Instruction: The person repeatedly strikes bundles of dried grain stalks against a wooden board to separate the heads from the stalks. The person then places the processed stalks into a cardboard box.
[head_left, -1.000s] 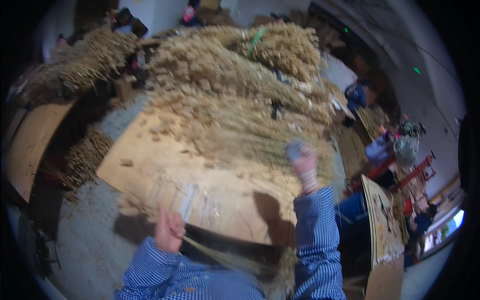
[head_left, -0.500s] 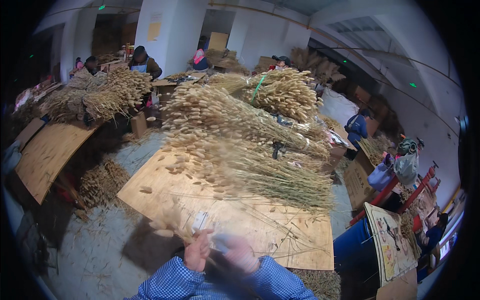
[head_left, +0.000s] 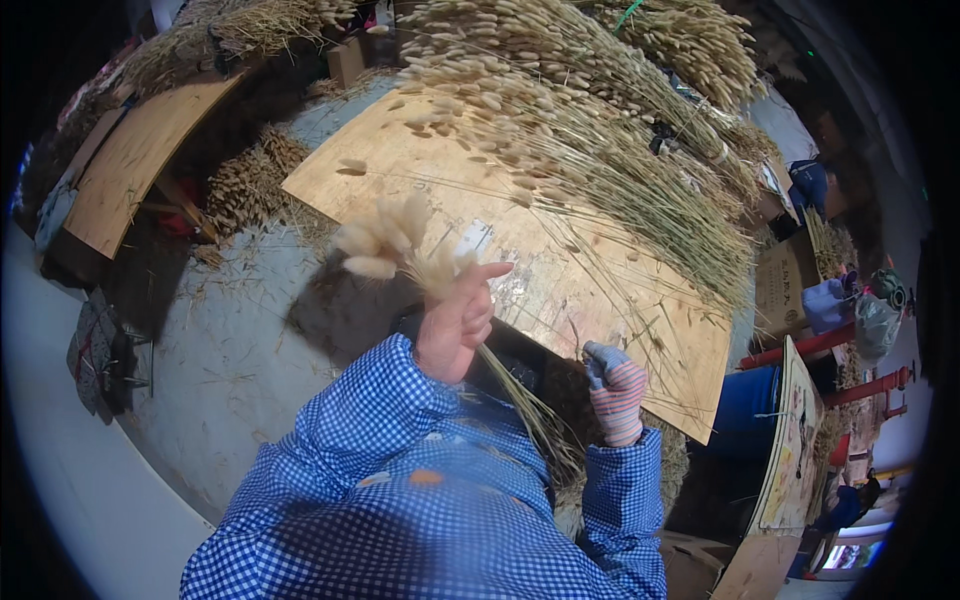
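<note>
My left hand [head_left: 455, 325] is closed around a small bunch of bunny tail grass [head_left: 385, 240], its index finger pointing right. The fluffy cream heads stick out up and left, and the thin stems hang down right, past the board's edge and in front of my apron. To the right, my right hand [head_left: 617, 392], in a striped fingerless-style glove with grey fingertips, is curled near the board's front edge; whether a thin stalk sits in its fingers is hard to tell. A wide heap of bunny tail grass [head_left: 560, 130] lies across the wooden board [head_left: 400, 150].
Loose stalks and a white slip [head_left: 474, 238] lie on the board. At left stand another wooden board [head_left: 150, 170] and a grass pile [head_left: 255, 185] on the floor. On the right are a blue barrel [head_left: 745, 405], a cardboard box [head_left: 785, 285] and hanging bags [head_left: 828, 303].
My view has tilted down. My right hand, blurred beside my left before, has moved away to the right. My left hand still grips the bunch, now with its index finger extended.
</note>
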